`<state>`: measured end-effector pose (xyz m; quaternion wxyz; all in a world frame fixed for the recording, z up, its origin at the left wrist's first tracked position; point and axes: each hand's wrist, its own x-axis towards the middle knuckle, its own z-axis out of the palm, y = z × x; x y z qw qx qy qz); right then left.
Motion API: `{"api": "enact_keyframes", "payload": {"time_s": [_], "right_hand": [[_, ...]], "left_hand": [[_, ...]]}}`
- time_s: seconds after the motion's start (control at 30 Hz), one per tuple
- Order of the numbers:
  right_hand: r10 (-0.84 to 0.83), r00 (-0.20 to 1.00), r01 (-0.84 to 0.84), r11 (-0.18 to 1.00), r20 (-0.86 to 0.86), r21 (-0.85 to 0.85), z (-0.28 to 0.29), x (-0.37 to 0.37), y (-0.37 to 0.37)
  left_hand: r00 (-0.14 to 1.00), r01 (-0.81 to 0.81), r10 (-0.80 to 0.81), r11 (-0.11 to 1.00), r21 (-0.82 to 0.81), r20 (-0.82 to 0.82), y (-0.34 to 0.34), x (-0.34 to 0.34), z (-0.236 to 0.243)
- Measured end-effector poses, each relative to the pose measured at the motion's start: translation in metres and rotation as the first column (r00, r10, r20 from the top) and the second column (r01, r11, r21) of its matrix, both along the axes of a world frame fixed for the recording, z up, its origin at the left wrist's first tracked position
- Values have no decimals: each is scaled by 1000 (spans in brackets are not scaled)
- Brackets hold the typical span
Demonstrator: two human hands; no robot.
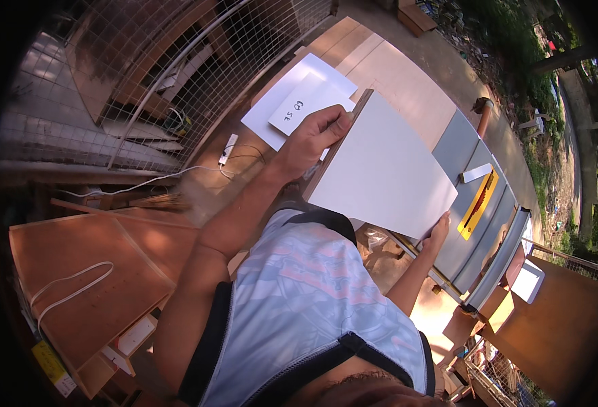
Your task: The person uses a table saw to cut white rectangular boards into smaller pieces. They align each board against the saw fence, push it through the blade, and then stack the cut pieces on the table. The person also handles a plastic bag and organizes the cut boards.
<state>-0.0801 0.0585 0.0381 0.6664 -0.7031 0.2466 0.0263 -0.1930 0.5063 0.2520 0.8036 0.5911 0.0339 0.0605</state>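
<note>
A white-faced board (387,173) with a brown edge is held up in front of my body. My left hand (317,136) grips its far left edge, thumb over the rim and fingers curled round. At the near right corner my right hand (437,233) has hold of the same board; most of those fingers are hidden beneath it. Beyond the board's right side lies a grey table saw (458,142), with a yellow insert (476,210) around its toothed blade (475,207). A small white strip (476,173) rests beside the insert.
White panels (306,108), one with handwriting, lie past my left hand. A power strip (228,148) and white cable (156,178) are on the ground. Wire mesh fencing (177,81) stands at left. Brown boards (95,251) lie near left; a long tan panel (401,74) extends beyond the saw.
</note>
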Motion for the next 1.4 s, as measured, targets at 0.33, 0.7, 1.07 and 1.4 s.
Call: {"api": "enact_keyframes", "payload": {"time_s": [0.33,0.7,1.07,1.4], "right_hand": [[-8,998,7,1000,63,18,12,-1,-7],[-25,955,14,999,294,39,39,-24,20],[128,989,-130,991,72,26,6,-41,42],[187,980,-181,980,-69,77,6,-58,95]], "left_hand": [[988,-129,130,991,22,-86,14,3,-29],[805,-163,489,728,666,-337,51,-5,-74],[705,-240,593,717,655,-390,87,-25,-109],[670,-84,667,504,860,-325,131,-21,-157]]}}
